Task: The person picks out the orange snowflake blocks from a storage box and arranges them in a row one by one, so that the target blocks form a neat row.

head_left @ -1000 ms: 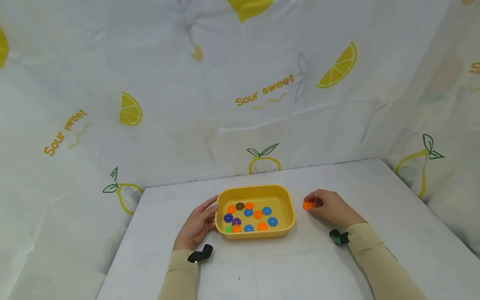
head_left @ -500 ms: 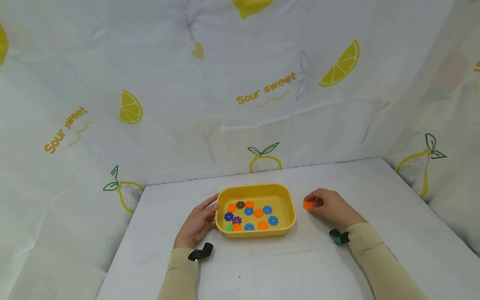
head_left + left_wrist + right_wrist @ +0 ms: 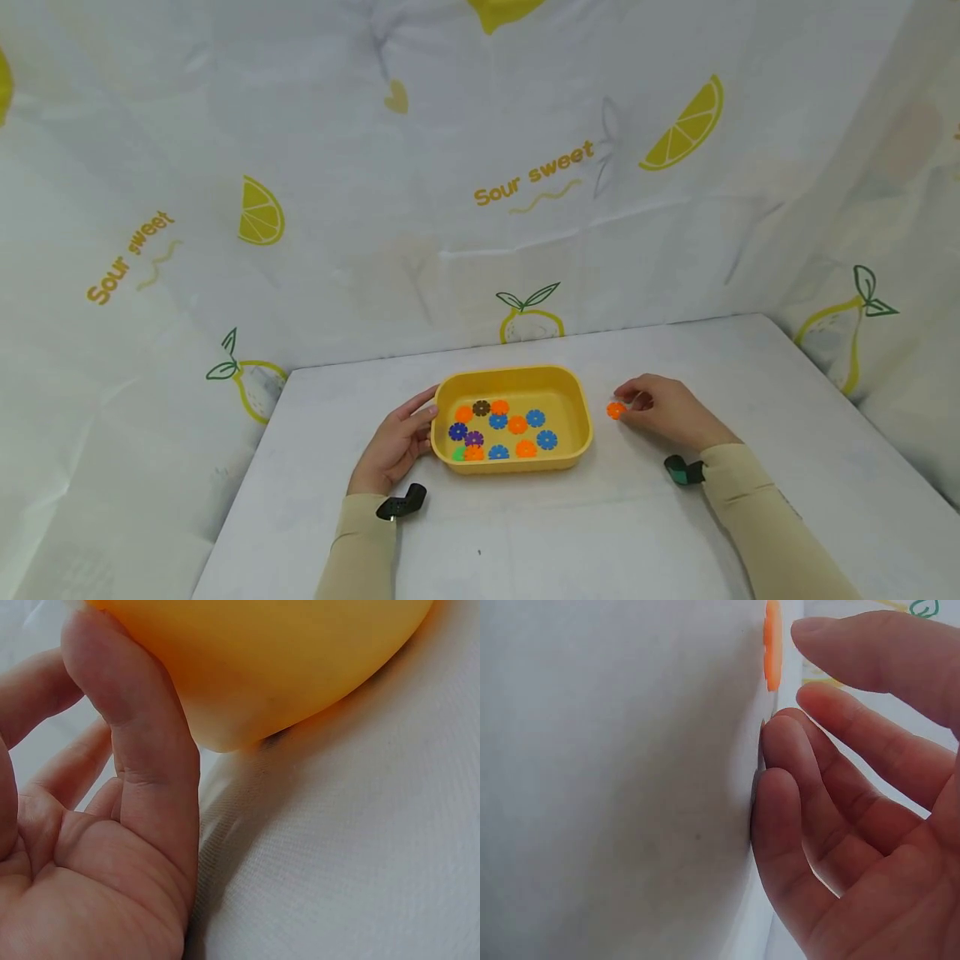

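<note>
A yellow plastic tray (image 3: 566,400) stands on the white-covered table in the head view. My left hand (image 3: 393,450) holds its left end, thumb at the rim and fingers along the outside. In the left wrist view the thumb lies against the tray wall (image 3: 285,660). To the right of the tray, an orange notched disc (image 3: 616,410) lies flat on the cloth. My right hand (image 3: 671,408) is just beside that disc with nothing in its grasp. The right wrist view shows a gap between the thumb and the disc (image 3: 773,649), and other fingertips resting on the cloth.
Inside the tray lie several notched discs: orange, blue (image 3: 547,440), dark blue, purple (image 3: 474,438), brown (image 3: 482,408) and green. A white lemon-print curtain (image 3: 375,275) hangs behind the table (image 3: 510,542) and along its sides.
My right hand has let go of the orange disc and drawn slightly to the right; the disc stays on the table. My left hand and the tray keep their places.
</note>
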The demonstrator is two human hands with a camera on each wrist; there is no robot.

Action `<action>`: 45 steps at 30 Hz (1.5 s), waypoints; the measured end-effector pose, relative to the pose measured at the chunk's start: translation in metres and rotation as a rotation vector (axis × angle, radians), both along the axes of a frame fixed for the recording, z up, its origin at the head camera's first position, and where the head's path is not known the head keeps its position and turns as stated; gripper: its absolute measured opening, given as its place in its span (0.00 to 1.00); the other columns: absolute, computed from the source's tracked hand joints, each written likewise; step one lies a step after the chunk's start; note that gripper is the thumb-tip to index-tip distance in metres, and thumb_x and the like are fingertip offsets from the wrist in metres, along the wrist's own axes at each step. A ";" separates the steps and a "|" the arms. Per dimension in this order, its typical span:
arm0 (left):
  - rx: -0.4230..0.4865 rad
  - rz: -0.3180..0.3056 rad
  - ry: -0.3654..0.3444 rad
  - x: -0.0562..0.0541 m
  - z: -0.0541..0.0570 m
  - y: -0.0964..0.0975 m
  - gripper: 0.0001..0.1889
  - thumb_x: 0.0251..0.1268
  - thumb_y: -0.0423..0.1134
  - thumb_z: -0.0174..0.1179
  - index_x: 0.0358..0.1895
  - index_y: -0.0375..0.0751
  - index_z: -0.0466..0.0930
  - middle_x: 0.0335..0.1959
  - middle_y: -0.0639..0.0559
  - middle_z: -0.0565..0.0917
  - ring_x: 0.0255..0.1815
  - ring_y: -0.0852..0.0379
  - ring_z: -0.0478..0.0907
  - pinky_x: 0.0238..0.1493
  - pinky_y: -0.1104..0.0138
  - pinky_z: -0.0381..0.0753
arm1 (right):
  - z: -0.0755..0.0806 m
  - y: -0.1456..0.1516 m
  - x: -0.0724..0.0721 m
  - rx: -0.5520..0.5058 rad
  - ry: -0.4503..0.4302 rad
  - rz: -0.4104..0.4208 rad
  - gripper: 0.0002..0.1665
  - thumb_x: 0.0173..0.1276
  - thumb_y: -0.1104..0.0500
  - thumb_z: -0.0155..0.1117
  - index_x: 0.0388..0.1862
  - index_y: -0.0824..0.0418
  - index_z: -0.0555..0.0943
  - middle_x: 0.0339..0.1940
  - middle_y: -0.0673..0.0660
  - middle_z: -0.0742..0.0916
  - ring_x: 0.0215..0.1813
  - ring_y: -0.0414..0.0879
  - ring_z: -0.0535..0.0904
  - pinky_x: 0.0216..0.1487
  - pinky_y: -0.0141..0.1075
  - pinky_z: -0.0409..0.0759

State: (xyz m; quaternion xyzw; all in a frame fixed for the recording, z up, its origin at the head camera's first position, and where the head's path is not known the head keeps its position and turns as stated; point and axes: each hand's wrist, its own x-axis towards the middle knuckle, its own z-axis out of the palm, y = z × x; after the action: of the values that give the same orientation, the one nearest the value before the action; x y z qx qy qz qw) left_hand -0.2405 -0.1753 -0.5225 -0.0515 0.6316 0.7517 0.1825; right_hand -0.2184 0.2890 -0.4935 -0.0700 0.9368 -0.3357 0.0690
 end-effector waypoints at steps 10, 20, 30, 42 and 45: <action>-0.026 -0.022 0.024 0.003 -0.003 -0.005 0.29 0.78 0.51 0.66 0.79 0.57 0.75 0.66 0.45 0.84 0.37 0.55 0.82 0.40 0.68 0.87 | 0.013 -0.008 -0.005 -0.078 0.017 0.055 0.22 0.74 0.51 0.75 0.62 0.57 0.87 0.55 0.55 0.90 0.52 0.48 0.83 0.51 0.40 0.85; -0.039 -0.027 0.034 0.001 -0.007 -0.007 0.29 0.77 0.53 0.68 0.78 0.60 0.76 0.65 0.44 0.85 0.39 0.54 0.82 0.41 0.68 0.85 | 0.058 -0.050 -0.038 -0.082 0.155 0.265 0.18 0.74 0.54 0.76 0.60 0.55 0.88 0.55 0.53 0.91 0.52 0.45 0.83 0.59 0.38 0.86; -0.043 -0.033 0.048 -0.005 -0.005 -0.008 0.27 0.79 0.51 0.66 0.78 0.60 0.76 0.67 0.43 0.84 0.40 0.54 0.82 0.42 0.68 0.86 | 0.065 -0.117 -0.068 -0.096 0.000 0.488 0.19 0.74 0.58 0.75 0.62 0.57 0.88 0.59 0.55 0.91 0.58 0.47 0.85 0.65 0.48 0.85; -0.040 -0.046 0.061 -0.010 -0.002 -0.008 0.27 0.79 0.48 0.66 0.78 0.56 0.76 0.56 0.45 0.87 0.38 0.55 0.83 0.41 0.67 0.86 | 0.054 -0.201 -0.069 0.067 -0.109 0.731 0.17 0.74 0.57 0.76 0.59 0.54 0.89 0.54 0.49 0.91 0.55 0.43 0.83 0.63 0.43 0.84; -0.029 -0.055 0.066 -0.010 -0.002 -0.009 0.27 0.79 0.48 0.66 0.78 0.56 0.77 0.55 0.47 0.88 0.37 0.56 0.82 0.40 0.68 0.85 | 0.050 -0.214 -0.064 0.127 -0.083 0.754 0.16 0.73 0.56 0.77 0.57 0.53 0.89 0.51 0.46 0.91 0.54 0.41 0.83 0.65 0.44 0.84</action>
State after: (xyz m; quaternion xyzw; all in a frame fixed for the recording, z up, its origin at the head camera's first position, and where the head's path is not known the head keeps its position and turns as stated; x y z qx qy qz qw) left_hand -0.2503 -0.1842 -0.5242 -0.0118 0.6492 0.7386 0.1813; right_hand -0.2828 0.0748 -0.4436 -0.3917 0.8606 -0.2306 0.2296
